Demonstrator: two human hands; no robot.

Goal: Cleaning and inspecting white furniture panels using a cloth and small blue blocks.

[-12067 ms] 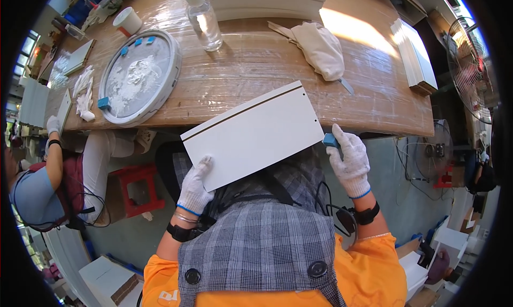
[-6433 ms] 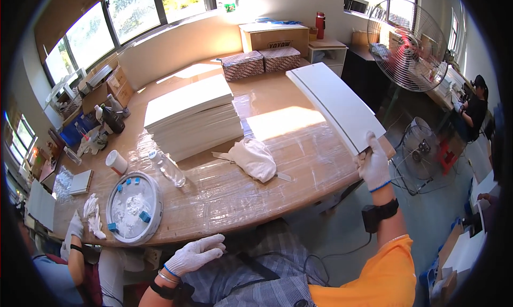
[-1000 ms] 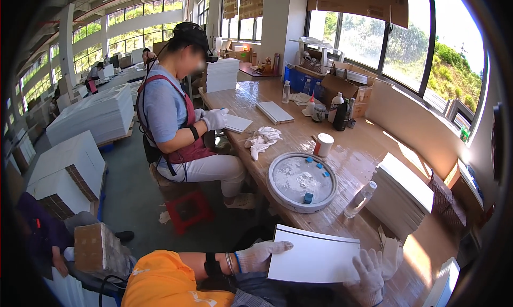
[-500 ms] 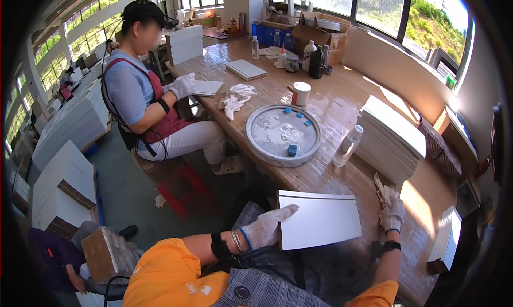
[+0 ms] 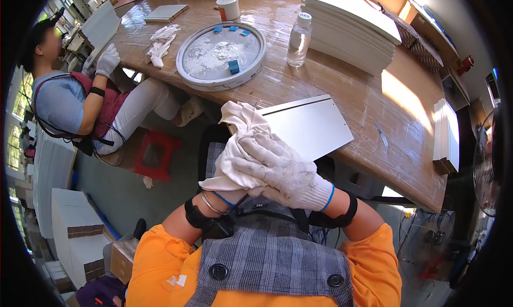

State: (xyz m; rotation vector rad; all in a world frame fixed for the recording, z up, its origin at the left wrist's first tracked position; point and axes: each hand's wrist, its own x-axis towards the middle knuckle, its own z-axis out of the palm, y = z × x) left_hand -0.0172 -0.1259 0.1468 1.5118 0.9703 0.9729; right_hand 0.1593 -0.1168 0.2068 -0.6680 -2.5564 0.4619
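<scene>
My right hand (image 5: 280, 165), in a knitted white glove, lies across a crumpled off-white cloth (image 5: 235, 131), its fingers stretched over the fabric and pressing it. Below the cloth and right hand is my left hand (image 5: 230, 196); only a bit of its glove cuff shows at the wrist, and its fingers are hidden. A white rectangular board (image 5: 310, 126) with a dark groove along its far edge sits at the table's front edge. The cloth covers its left end, so whether the left hand still grips it is hidden.
A round grey lid (image 5: 197, 67) with white paste and blue blocks lies ahead, near a clear bottle (image 5: 299, 42) and a white tub (image 5: 228, 8). Stacked white boards (image 5: 347, 34) stand at right, beyond a thin blade (image 5: 381, 134). A co-worker (image 5: 69, 101) sits at left.
My right hand has brought the cloth from the table's right side over to the left hand and the board's left end. The head view has shifted down and right.
</scene>
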